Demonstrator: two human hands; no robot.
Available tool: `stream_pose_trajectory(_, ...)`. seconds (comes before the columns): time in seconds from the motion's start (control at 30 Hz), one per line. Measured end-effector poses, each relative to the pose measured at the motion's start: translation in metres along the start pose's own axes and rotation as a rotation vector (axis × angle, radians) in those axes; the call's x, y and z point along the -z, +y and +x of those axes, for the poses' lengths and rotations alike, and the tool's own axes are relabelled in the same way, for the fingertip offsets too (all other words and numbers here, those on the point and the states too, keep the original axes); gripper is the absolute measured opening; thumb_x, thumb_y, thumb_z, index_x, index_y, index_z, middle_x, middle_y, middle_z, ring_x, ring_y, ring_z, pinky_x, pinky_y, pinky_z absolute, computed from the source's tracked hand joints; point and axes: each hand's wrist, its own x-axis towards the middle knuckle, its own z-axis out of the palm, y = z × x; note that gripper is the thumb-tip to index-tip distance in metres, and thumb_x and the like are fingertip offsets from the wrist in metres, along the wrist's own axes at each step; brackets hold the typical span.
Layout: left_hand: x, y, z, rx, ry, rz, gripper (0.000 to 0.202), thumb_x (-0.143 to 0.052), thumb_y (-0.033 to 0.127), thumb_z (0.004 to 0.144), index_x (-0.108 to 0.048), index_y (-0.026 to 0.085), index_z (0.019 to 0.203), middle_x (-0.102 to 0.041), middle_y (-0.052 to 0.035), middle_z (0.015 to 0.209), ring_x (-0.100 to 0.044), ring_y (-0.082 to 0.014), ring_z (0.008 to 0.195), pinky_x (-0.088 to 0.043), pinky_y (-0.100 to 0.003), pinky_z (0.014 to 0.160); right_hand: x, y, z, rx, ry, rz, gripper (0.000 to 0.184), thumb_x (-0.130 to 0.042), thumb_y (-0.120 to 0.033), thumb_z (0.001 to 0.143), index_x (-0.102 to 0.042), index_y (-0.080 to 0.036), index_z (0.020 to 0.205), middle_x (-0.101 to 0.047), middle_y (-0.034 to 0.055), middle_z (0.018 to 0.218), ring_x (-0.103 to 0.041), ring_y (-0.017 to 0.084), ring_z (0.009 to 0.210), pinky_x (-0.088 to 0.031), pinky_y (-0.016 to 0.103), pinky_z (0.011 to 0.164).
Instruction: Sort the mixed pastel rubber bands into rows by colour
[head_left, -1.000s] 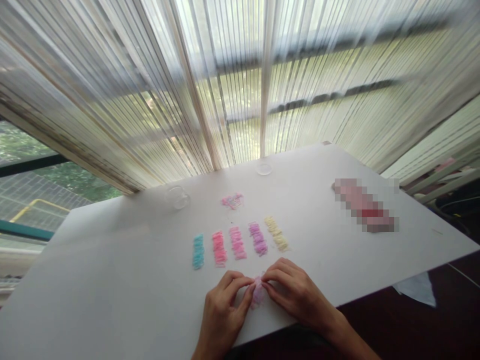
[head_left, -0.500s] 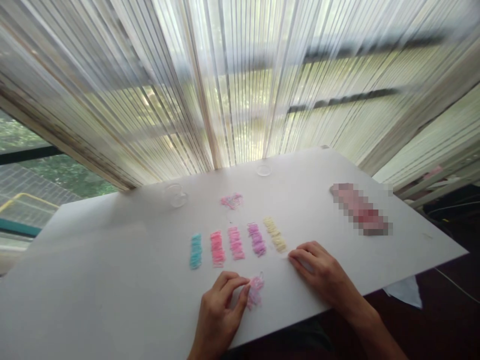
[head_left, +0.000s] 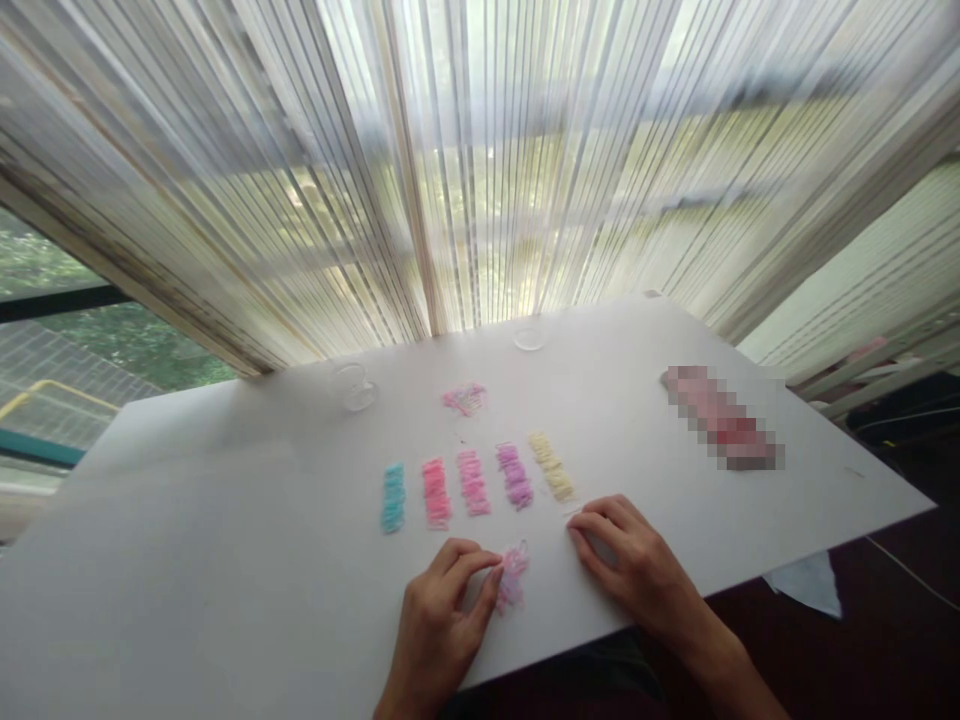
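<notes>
My left hand [head_left: 448, 620] is closed, thumb and index pinched at the left edge of a small loose pile of pink and lilac elastic bands [head_left: 514, 575], seemingly on a pink one. Below the end of the pale yellow row of elastic bands [head_left: 551, 466], my right hand [head_left: 628, 555] rests with thumb and index tips together. A thin pale band [head_left: 574, 513] lies just beside those fingertips. Whether they hold anything is too small to tell. Further left lie rows of purple [head_left: 514, 476], pink [head_left: 473, 483], coral pink [head_left: 436, 494] and turquoise bands [head_left: 393, 498].
A mixed heap of bands [head_left: 465, 399] lies behind the rows on the white table [head_left: 225, 560]. Clear round containers or lids [head_left: 358, 394] and a clear disc [head_left: 529, 340] are near the curtain [head_left: 480, 180]. At the right lies a pixelated pinkish object [head_left: 720, 418].
My right hand has drawn slightly down and left, off the end of the yellow row. My left hand keeps its pinch at the pile, almost unmoved.
</notes>
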Motion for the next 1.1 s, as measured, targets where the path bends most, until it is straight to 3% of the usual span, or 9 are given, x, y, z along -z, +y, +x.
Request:
stream_pose_trajectory(0.77,-0.001,-0.001,0.0,-0.019,0.01,-0.01,0.013,-0.059,0.023,0.099,-0.072,0.022,0.096,-0.07,-0.0036,0.087,-0.069,-0.0143,0.075,-0.058,-0.022,0.067,-0.005,0.011,0.004,0.0,0.061,-0.08,0.013,-0.056,-0.015,0.099,-0.066,-0.023,0.101,-0.067,0.007,0.096,-0.063,0.026,0.092,-0.057,0.043,0.082)
stream_pose_trajectory(0.87,-0.001,0.001,-0.001,-0.042,0.072,-0.028,0.012,-0.061,0.021,0.098,-0.073,0.021,0.096,-0.069,-0.0031,0.085,-0.066,-0.012,0.068,-0.055,-0.019,0.059,-0.005,0.012,0.007,-0.01,0.06,-0.089,0.016,-0.055,-0.014,0.098,-0.067,-0.023,0.104,-0.068,0.0074,0.098,-0.063,0.026,0.093,-0.057,0.045,0.083)
stream_pose_trajectory(0.97,0.001,0.005,-0.003,-0.06,0.205,-0.048,0.009,-0.064,0.018,0.096,-0.072,0.02,0.093,-0.067,-0.0017,0.081,-0.059,-0.0091,0.058,-0.047,-0.017,0.047,-0.005,0.012,0.007,-0.008,0.068,-0.085,0.017,-0.055,-0.014,0.098,-0.067,-0.023,0.104,-0.069,0.0072,0.097,-0.064,0.026,0.093,-0.057,0.045,0.083)
stream_pose_trajectory(1.1,0.01,0.008,-0.008,-0.049,0.254,-0.025,0.008,-0.064,0.016,0.095,-0.071,0.021,0.094,-0.066,-0.0002,0.082,-0.057,-0.0082,0.056,-0.049,-0.017,0.048,-0.004,0.007,0.004,-0.001,0.106,-0.054,0.016,-0.055,-0.013,0.098,-0.067,-0.022,0.103,-0.068,0.007,0.096,-0.064,0.025,0.092,-0.058,0.043,0.082)
